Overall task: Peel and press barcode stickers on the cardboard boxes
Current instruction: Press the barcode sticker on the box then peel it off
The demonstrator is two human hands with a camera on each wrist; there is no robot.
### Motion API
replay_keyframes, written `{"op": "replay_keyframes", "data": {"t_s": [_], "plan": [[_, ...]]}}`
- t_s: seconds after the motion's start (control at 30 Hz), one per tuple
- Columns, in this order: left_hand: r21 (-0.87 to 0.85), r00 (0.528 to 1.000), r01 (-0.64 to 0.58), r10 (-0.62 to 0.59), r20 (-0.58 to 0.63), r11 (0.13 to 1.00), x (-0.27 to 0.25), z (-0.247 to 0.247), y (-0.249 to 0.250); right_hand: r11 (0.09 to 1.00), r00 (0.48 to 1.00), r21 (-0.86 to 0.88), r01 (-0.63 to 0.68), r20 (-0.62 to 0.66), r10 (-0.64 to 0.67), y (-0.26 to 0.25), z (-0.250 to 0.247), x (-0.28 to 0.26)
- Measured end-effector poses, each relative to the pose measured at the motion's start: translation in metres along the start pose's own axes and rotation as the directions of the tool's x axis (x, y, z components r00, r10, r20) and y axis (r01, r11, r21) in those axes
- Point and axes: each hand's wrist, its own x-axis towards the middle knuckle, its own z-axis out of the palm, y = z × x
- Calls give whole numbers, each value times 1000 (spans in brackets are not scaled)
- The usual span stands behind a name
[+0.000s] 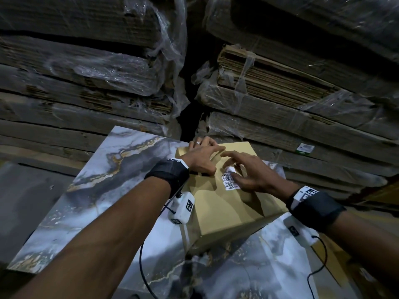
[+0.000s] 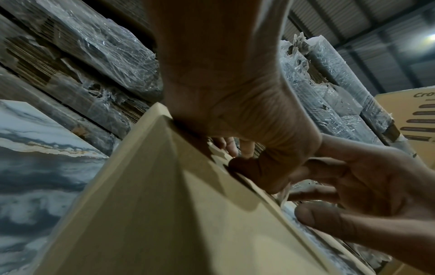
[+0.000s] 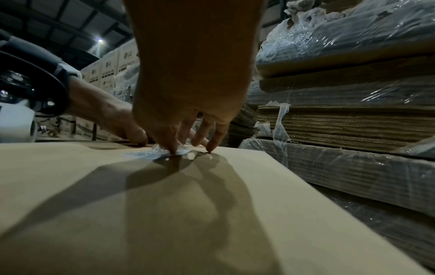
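The left hand lies flat on the far left part of the cardboard box, fingers straight and spread, a ring on one of them; the left wrist view shows its palm and thumb resting on the box top. Just to its right, between the two hands, the barcode sticker sits on the box top, white with dark square codes; its near end lies flat while its far end curls up off the cardboard. The print on it is too small to read. The right hand is spread wide over the sticker, fingers nearly straight. In the right wrist view its fingertips press down on the sticker, and the others touch the cardboard just beside it.

The box rests on a counter with a grey, white and gold marbled surface. Both wrists carry dark bands with white camera units.

Behind, bundles of flattened cardboard sheets wrapped in clear plastic film are stacked high on both sides of a dark gap. A small green and white label sits on one stack at the right; its text is unreadable. In the right wrist view, stacked cartons at the far left bear the "LG" logo. In the left wrist view, a carton at the far right shows letters beginning "Cro".
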Motion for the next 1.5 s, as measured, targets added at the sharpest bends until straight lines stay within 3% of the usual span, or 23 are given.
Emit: {"op": "replay_keyframes", "data": {"t_s": [0.47,0.9,1.07,1.13,1.2,1.3,1.5], "plan": [[-26,1000,0,0,-9,1000,1,3,-1,999,980,-6,-42,-194,40,3,9,-17],[-23,1000,-3,3,1,1000,0,1,-1,987,958,-147,65,-268,-103,-13,20,-30],[-30,1000,-14,14,-2,999,0,2,-2,995,924,-95,-1,-382,-36,-13,6,-29],[-26,1000,-17,17,-2,1000,1,2,-2,1000,941,-12,-23,-337,17,-7,-4,-27],[-20,1000,-13,13,-10,1000,1,3,-2,998,987,-14,-67,-150,64,-5,-10,-24],[-12,1000,-12,12,-7,1000,1,3,-2,996,996,-59,-65,55,68,-6,-7,-16],[-5,1000,-9,9,-7,1000,-3,1,1,995,1000,-99,9,22,-7,-7,0,4]]}}
